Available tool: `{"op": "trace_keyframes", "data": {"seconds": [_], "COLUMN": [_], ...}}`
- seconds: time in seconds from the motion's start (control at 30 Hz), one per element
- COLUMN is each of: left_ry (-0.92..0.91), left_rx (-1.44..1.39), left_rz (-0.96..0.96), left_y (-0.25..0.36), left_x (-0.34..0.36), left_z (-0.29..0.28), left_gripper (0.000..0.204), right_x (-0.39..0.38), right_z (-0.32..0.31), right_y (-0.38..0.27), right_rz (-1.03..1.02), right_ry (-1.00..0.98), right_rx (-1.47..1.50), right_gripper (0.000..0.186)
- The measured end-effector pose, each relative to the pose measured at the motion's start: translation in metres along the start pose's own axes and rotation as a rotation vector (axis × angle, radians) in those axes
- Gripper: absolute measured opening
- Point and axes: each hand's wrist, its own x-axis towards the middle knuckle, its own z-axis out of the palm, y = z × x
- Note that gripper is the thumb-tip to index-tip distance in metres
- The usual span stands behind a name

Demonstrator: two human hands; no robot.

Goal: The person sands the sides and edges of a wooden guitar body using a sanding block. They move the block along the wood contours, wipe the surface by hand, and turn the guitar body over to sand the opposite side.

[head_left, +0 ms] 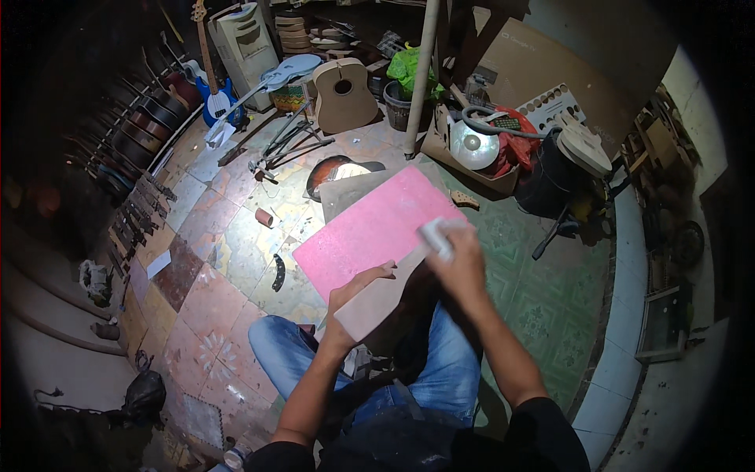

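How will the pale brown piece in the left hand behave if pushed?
The pale brown piece looks stiff, holding its flat shape beyond the left hand. Broad and flat, it would likely slide or tilt rather than roll.

Counted: one pink board (pixel 362 236), one wood piece (pixel 373 307), one white pad (pixel 434 238), one blue bass (pixel 212 108), one tan guitar (pixel 344 115), one pole (pixel 423 79), one brown tube (pixel 264 218), one black strip (pixel 278 272), one green bag (pixel 407 69). Racked guitars (pixel 160 112) can't be counted exactly.
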Motion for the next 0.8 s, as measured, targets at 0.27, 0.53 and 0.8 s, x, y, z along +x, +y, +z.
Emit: {"op": "trace_keyframes", "data": {"seconds": [0.27, 0.53, 0.8], "left_ry": [0.028, 0.017, 0.002], "left_rx": [-0.015, -0.099, -0.083], "left_rz": [-0.022, -0.050, -0.063], "left_y": [0.002, 0.011, 0.015], "left_x": [-0.004, -0.002, -0.001], "left_z": [0.003, 0.012, 0.018], "left_gripper": [0.046, 0.047, 0.046], "right_x": [0.008, 0.013, 0.026], "right_z": [-0.007, -0.007, -0.017], "right_y": [0.010, 0.029, 0.061], "right_rz": [0.026, 0.036, 0.144], "right_ry": [0.004, 0.069, 0.132], "right_rx": [-0.070, -0.109, -0.056], "right_gripper": [0.044, 0.048, 0.048]}}
